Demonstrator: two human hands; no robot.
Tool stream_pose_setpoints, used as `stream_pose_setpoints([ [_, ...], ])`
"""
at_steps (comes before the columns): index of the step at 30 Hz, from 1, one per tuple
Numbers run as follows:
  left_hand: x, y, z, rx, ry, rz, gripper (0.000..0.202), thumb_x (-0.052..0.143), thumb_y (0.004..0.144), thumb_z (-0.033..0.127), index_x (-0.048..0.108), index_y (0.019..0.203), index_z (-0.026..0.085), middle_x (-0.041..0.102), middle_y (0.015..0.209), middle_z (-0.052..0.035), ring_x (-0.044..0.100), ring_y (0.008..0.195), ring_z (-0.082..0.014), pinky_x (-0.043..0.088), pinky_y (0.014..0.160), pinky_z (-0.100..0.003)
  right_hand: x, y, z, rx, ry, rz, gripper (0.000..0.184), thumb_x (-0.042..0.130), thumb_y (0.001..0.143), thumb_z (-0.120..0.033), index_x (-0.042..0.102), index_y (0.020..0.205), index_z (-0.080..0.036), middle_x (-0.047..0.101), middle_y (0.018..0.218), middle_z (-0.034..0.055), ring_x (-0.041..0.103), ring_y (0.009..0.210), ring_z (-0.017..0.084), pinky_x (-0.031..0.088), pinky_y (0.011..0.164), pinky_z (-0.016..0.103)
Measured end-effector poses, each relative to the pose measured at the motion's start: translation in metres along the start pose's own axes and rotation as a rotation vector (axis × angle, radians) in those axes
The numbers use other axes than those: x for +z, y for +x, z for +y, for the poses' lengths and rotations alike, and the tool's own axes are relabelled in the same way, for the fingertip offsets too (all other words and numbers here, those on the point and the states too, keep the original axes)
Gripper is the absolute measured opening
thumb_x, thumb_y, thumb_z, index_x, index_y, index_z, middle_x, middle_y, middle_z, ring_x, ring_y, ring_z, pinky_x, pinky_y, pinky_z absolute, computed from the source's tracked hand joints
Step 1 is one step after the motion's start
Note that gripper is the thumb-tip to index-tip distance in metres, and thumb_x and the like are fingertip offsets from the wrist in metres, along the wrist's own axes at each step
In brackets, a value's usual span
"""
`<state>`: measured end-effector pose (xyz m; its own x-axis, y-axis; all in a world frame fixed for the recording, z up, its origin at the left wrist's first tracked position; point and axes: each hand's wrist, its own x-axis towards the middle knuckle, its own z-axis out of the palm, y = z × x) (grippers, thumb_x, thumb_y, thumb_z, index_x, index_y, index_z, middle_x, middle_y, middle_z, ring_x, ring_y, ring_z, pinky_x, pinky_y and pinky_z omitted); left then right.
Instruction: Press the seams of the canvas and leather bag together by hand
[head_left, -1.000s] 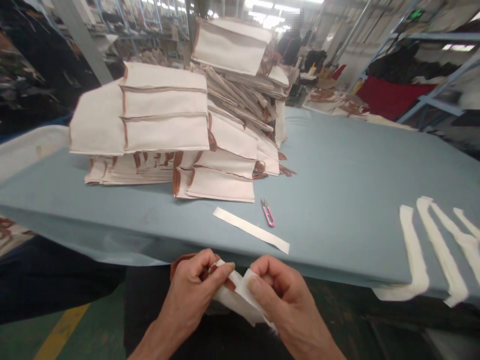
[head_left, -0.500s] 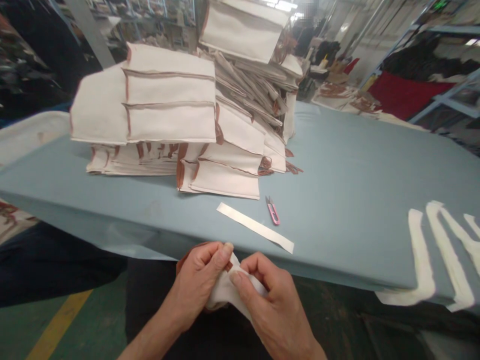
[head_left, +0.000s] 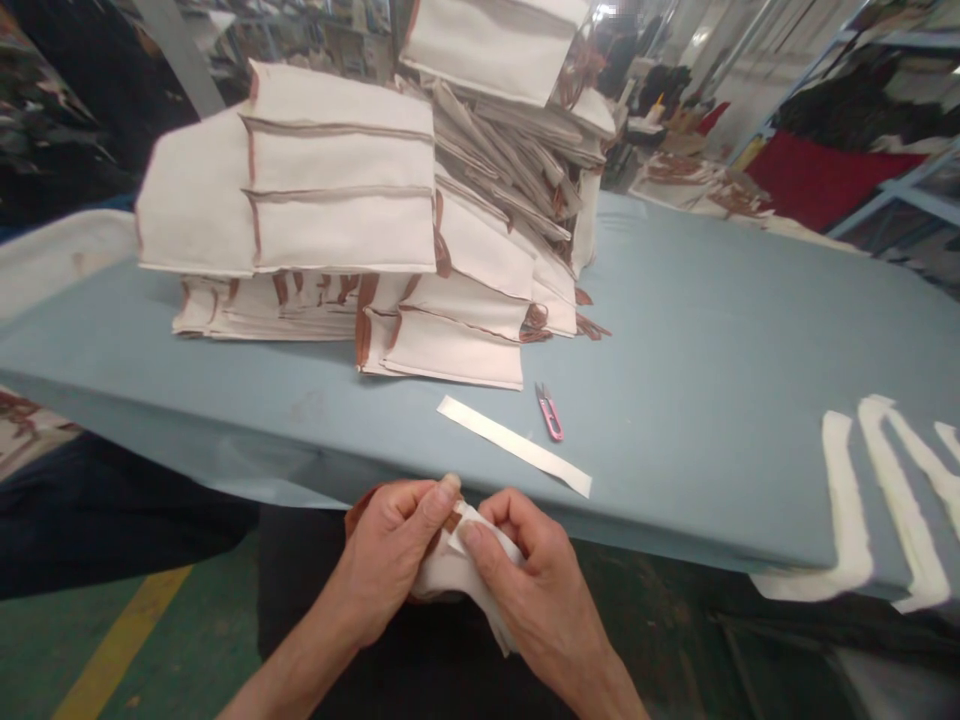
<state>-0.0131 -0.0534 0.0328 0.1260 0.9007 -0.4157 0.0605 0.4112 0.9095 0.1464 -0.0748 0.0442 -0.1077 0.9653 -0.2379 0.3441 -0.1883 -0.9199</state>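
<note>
Both my hands pinch a piece of white fabric with brown edging in front of the table edge, over my lap. My left hand has its thumb pressed on the index finger at the brown edging. My right hand grips the white part, thumb on top and fingers curled beneath. Much of the fabric is hidden behind the hands. Just beyond them, a cream fabric strip lies slantwise on the table. Pink thread snips rest to the right of the strip, blades pointing away from me.
Stacked white fabric pieces with brown edges fill the table's left and middle. A taller pile rises behind them. Long cream strips hang over the table's front edge at the right. Shelving with dark and red cloth stands at the back right.
My hands still hold the fabric. The fingertips have shifted slightly, showing more brown edging between them, and the fabric's lower end hangs further out below my right hand. The camera view has tilted a little.
</note>
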Motion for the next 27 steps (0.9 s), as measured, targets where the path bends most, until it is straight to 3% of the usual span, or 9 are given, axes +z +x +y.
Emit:
stream_pose_setpoints([
  [10,-0.007,0.005,0.004,-0.028,0.067,-0.021,0.063,0.063,0.084,0.075,0.061,0.059,0.017,0.046,0.05,0.0037,0.037,0.046,-0.0101,0.026,0.042,-0.02,-0.004,0.006,-0.005,-0.024,-0.061,-0.064,0.028,0.058,0.093,-0.043,0.056,0.075,-0.021,0.054,0.06,-0.0059,0.046,0.054,0.011,0.032,0.052,0.024],
  [19,-0.009,0.007,0.0,-0.007,0.104,-0.01,0.065,0.06,0.084,0.077,0.053,0.057,0.019,0.041,0.051,0.0047,0.034,0.048,-0.0103,0.026,0.043,-0.021,0.004,0.008,-0.002,-0.05,-0.145,0.003,0.027,0.058,0.094,-0.043,0.058,0.077,-0.022,0.058,0.061,-0.0045,0.052,0.054,0.013,0.033,0.053,0.024],
  [27,-0.013,0.003,0.0,0.041,0.101,0.022,0.059,0.056,0.09,0.071,0.061,0.065,0.018,0.049,0.058,0.0026,0.04,0.054,-0.0133,0.032,0.047,-0.022,0.004,0.013,0.0,-0.022,-0.198,0.043,0.027,0.057,0.092,-0.045,0.055,0.075,-0.024,0.056,0.061,-0.0032,0.049,0.055,0.015,0.032,0.053,0.025],
])
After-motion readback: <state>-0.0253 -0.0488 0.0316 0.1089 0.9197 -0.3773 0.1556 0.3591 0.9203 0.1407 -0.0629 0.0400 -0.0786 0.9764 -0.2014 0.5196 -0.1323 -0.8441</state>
